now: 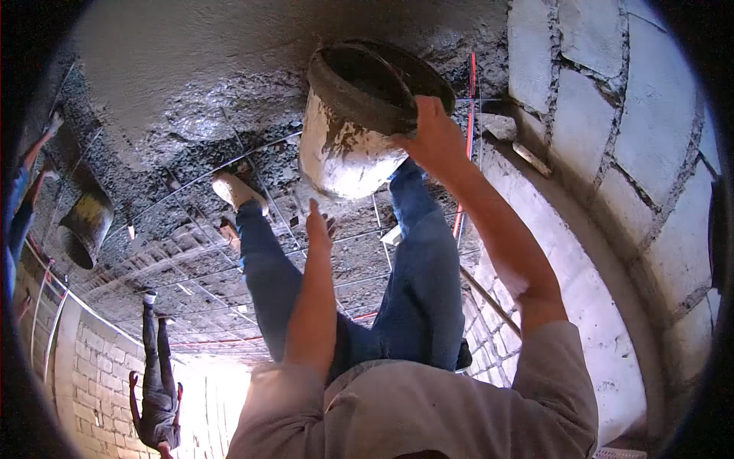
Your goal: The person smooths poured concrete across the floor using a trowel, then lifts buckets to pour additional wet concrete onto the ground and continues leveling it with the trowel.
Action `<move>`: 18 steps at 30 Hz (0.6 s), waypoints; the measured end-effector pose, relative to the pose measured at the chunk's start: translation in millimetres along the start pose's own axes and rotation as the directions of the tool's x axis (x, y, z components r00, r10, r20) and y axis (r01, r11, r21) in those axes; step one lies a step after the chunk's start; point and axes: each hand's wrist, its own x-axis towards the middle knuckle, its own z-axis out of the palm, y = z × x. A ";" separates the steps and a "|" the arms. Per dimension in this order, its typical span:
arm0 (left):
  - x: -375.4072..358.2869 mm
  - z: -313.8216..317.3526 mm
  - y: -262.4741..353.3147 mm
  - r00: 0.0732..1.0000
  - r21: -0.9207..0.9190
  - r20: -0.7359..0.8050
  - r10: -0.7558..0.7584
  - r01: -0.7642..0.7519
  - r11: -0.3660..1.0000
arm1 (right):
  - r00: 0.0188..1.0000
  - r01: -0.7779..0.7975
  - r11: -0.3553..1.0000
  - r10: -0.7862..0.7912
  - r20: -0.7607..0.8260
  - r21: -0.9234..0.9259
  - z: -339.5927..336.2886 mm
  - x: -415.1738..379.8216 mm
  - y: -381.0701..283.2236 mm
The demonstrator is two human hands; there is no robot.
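A mortar-smeared bucket (348,145) hangs tilted over the ground, its dark opening toward the wet concrete (191,38). My right hand (437,141) grips the bucket at its rim on the right side; whether the handle is also in the fingers is hidden. Close below the bucket's base is my left hand (317,226), seen edge-on, with its thumb out and the other fingers partly bent. Nothing shows in the left hand, and it appears apart from the bucket.
Steel rebar mesh (260,180) lies over rough ground around my feet. A red line (465,157) runs beside the block wall (585,111). Another bucket (86,226) is at left, near a co-worker's arms (38,145). Farther back stands another person (159,382).
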 end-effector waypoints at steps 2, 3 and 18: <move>22.2 -6.2 3.8 0.998 -0.055 0.054 -0.021 0.024 0.998 | 0.999 0.009 0.999 -0.011 -0.039 -0.033 3.5 -2.5 2.0; 32.0 -0.4 6.9 0.995 -0.066 0.102 -0.019 0.026 0.997 | 0.996 0.022 0.998 -0.026 -0.088 -0.055 5.1 -4.4 2.8; 36.5 12.4 16.3 0.953 0.002 0.118 0.278 -0.280 0.960 | 0.997 -0.020 0.971 0.036 -0.064 0.239 -7.1 -53.6 -12.6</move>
